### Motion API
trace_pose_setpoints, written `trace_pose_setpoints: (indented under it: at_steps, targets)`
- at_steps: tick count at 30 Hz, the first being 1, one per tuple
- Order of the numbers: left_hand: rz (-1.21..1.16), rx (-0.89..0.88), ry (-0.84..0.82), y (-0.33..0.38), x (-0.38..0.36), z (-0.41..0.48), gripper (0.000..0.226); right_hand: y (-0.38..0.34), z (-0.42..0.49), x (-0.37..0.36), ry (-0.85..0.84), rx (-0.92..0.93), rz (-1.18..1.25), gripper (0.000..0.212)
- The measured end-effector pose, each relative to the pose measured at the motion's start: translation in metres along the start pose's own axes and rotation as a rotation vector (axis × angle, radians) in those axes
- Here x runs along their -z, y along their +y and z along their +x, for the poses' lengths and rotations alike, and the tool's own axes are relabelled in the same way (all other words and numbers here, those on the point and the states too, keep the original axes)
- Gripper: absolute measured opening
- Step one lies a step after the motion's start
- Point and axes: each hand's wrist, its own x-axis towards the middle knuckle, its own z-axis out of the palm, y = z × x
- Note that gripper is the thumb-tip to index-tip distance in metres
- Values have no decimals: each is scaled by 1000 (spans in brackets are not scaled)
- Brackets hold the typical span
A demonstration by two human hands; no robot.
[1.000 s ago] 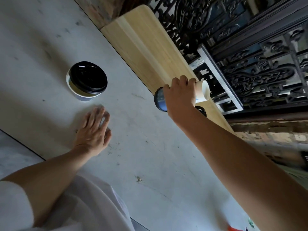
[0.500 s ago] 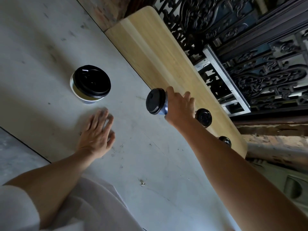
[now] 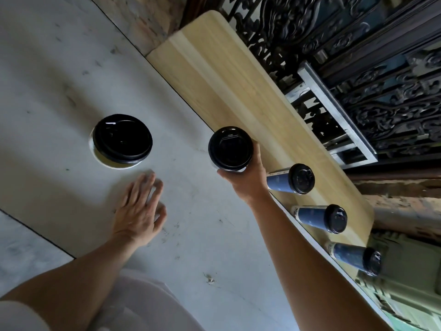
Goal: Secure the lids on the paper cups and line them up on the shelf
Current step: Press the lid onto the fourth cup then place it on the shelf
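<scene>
The right hand (image 3: 248,181) grips a lidded cup (image 3: 230,149), fingers curled round its wall. The cup is upright, lid toward the camera, at the near edge of the shelf (image 3: 226,80). The row (image 3: 312,216) of three cups lies just to its right, so I judge the free place is beside the nearest one. The left hand (image 3: 140,209) rests flat on the grey surface (image 3: 59,68), near the last cup (image 3: 122,139).

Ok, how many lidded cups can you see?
5. Lone cup stands on the grey surface; held cup is in the right hand; first cup, second cup and third cup stand in a row on the shelf. More may sit out of frame.
</scene>
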Motion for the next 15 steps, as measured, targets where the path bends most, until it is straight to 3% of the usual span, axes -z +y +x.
trace_pose_setpoints:
  at_steps: [5, 12, 15]
  targets:
    - [4, -12, 16, 1, 1, 1, 72, 10, 14, -7, 69, -61, 139, 70]
    - [14, -13, 28, 1, -2, 1, 72, 21, 53, -1, 300, -251, 443, 78]
    - [11, -5, 33, 1, -4, 0, 71, 25, 68, 5, 334, -351, 555, 68]
